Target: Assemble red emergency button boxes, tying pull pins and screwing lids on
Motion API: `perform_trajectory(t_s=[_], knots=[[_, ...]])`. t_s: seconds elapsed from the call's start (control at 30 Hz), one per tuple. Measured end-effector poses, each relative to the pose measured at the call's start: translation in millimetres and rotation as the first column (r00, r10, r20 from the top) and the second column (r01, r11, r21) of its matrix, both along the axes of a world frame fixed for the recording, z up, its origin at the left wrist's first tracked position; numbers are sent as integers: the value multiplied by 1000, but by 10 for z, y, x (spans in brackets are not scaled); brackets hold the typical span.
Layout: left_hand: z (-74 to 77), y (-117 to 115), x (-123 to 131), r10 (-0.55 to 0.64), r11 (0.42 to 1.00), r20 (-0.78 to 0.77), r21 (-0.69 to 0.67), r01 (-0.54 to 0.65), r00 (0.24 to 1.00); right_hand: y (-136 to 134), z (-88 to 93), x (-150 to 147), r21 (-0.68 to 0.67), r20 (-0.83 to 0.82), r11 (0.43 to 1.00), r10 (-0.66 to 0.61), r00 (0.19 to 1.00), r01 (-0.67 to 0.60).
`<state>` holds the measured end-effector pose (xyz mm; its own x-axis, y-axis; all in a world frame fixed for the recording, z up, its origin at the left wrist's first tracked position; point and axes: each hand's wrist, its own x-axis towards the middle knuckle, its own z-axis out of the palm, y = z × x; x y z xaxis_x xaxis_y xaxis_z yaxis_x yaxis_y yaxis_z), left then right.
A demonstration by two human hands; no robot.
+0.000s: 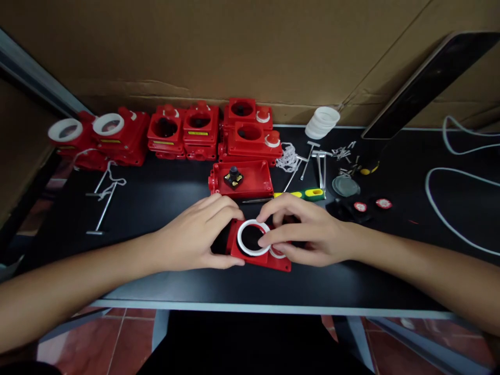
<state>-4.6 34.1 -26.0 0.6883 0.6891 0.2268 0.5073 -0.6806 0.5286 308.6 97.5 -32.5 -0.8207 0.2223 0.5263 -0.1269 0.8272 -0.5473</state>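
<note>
Brown cardboard backing (219,52) behind a black tabletop (187,286); red cover (279,264) lies at the front middle, a white ring (239,238) at its large round opening. Left hand (205,229): curved around the cover's left end, thumb at the near edge, fingers at the far edge, holding it. Right hand (308,229): fingers bent and slightly apart, tips at the ring's right side; pinching or only pressing, cannot tell. Progress, as judged: ring is at its opening, but whether fully seated is not clear. Cover and open red box (253,174) are apart, so this unit looks unfinished; a black component (234,177) sits inside the box. Screwdriver (312,194) lies just beyond the hands, unheld. Of the row behind, the two ringed housings (107,124) at far left look further along; the unringed housings (201,133) nearer the middle show bare large openings. Spare white rings (322,122) stand stacked at the back; clear discs (346,185) lie right of the screwdriver.
</note>
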Motion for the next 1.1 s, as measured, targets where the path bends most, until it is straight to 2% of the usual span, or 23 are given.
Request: perform_trajectory(t_s=[0.2, 0.33, 0.53, 0.7, 1.1], knots=[[-14, -12, 17, 12, 998, -28, 61, -10, 1000, -70, 42, -43, -75, 46, 984, -158, 986, 161], [-34, -4, 19, 2, 991, -31, 130, 2, 1000, -147, 50, -119, -74, 75, 974, -208, 975, 213], [-11, -17, 17, 35, 975, -95, 223, -13, 995, -165, 10, -247, -27, 59, 984, -173, 983, 175], [59, -44, 13, -3, 980, -123, 199, 27, 992, -140, -1, -257, -42, 45, 987, -153, 987, 155], [71, 15, -24, -6, 988, -74, 153, 18, 997, -96, 70, -219, -125, 15, 979, -160, 987, 160]])
